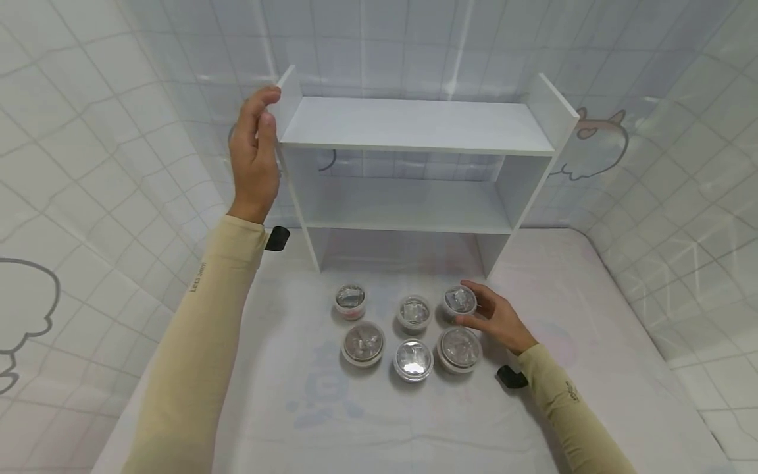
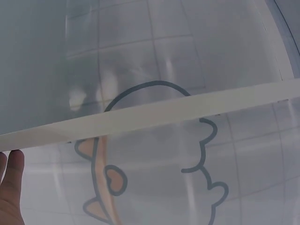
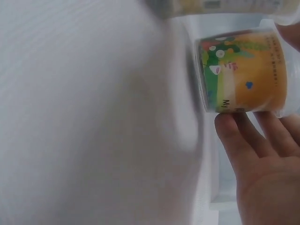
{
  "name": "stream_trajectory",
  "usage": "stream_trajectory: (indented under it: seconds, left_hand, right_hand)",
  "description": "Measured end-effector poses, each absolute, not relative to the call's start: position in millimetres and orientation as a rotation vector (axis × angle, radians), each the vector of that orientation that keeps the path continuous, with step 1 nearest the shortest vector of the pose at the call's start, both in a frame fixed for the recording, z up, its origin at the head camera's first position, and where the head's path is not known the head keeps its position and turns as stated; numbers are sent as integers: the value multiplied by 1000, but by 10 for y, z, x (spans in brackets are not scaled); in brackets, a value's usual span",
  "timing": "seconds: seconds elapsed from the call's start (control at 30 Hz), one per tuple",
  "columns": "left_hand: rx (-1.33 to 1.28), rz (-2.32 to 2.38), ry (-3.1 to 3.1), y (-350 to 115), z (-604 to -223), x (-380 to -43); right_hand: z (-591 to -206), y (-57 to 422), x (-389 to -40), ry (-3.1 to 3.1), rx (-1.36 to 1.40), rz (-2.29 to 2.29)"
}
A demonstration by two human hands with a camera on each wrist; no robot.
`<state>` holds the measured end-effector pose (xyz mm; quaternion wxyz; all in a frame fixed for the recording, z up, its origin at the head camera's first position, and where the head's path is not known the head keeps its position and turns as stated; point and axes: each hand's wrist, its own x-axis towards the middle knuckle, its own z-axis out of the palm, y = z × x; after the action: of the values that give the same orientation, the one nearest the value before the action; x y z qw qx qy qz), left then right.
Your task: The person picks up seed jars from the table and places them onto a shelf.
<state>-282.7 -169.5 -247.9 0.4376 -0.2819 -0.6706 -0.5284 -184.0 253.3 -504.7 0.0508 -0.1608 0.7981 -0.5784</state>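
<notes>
My left hand (image 1: 256,151) is up at the left side panel of a white shelf unit (image 1: 414,125). Its fingertips touch the panel's edge, also visible in the left wrist view, where two fingers (image 2: 11,176) meet the white board (image 2: 154,114). My right hand (image 1: 500,319) holds a small round lidded plastic tub (image 1: 460,300) between thumb and fingers, at the back right of a group of tubs. In the right wrist view this tub (image 3: 243,72) shows an orange and green printed label. I cannot tell whether it is raised off the cloth.
Beside the held tub stand others: back left (image 1: 350,301), back middle (image 1: 414,312), front left (image 1: 363,343), front middle (image 1: 413,360) and front right (image 1: 459,349). They sit in front of the shelf unit on a pale cloth (image 1: 331,421). Tiled-pattern sheeting (image 1: 106,131) surrounds the table.
</notes>
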Motion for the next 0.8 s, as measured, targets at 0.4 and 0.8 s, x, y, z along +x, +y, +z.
stream_trajectory:
  seconds: [0.4,0.8]
  left_hand:
    - [-651,-1402,-1674,-1710,-2516,-2833]
    - [-581,-1493,-1751,-1743,-2431,-2835]
  right_hand:
    - [-4899,2492,-1879,2456,-579,-1807]
    - [-4723,2526,-1892,2462,-633,-1858]
